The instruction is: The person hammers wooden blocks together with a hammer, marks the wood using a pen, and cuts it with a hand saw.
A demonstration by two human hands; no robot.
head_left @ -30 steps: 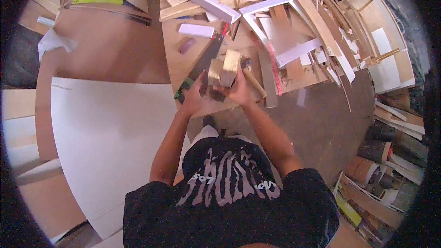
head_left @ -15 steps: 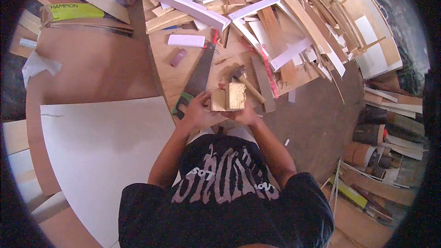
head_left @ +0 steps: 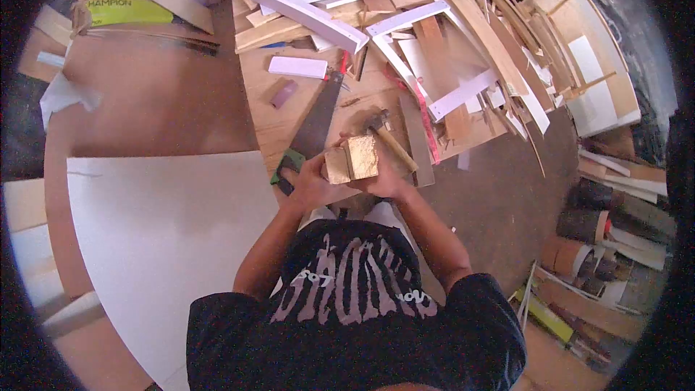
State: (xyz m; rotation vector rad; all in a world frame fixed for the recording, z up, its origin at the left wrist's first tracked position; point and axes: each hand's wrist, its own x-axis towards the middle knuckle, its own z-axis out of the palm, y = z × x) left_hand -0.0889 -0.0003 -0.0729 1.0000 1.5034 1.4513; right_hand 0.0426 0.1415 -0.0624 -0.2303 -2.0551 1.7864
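Two wooden blocks, a bright rough-faced one (head_left: 363,158) and a duller one (head_left: 337,166), sit side by side between my hands above the near end of the plywood. My left hand (head_left: 312,182) is wrapped round the left side of the pair. From the right and below, my right hand (head_left: 388,178) grips them, its fingers partly hidden by the wood. Just beyond the right hand lies a hammer (head_left: 395,146) with a wooden handle. A handsaw (head_left: 319,117) with a green-edged handle rests by my left hand.
Wood offcuts (head_left: 289,29) and white strips (head_left: 463,94) pile up on the far plywood. A purple-pink piece (head_left: 284,93) and a pale block (head_left: 297,67) lie on it too. To the left is a large white panel (head_left: 166,224); boards and rolls (head_left: 561,255) stand at right.
The blocks have tilted and shifted slightly left in my hands, showing more of the rough bright face. The whole view has also moved a little.
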